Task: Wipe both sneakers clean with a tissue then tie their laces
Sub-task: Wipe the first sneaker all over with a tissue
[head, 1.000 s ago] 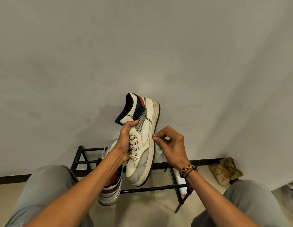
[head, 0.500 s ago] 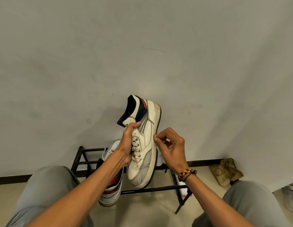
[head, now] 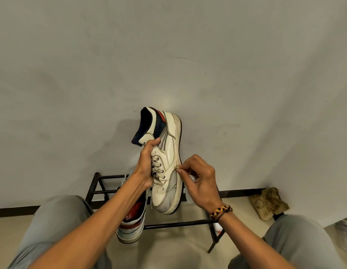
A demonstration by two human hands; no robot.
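The left hand (head: 146,167) has its grip curled round the laced tongue of a white sneaker (head: 167,164), held heel-up. The right hand (head: 200,183) pinches a tissue (head: 189,197) against its sole edge. Sneaker 2 (head: 133,220) sits on the black rack (head: 174,223) below.

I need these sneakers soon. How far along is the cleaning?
Nothing looks finished. In hand: the left hand grips the raised sneaker while the right hand works a tissue at its sole edge. Left: the second sneaker on the rack, and tying both pairs of laces.
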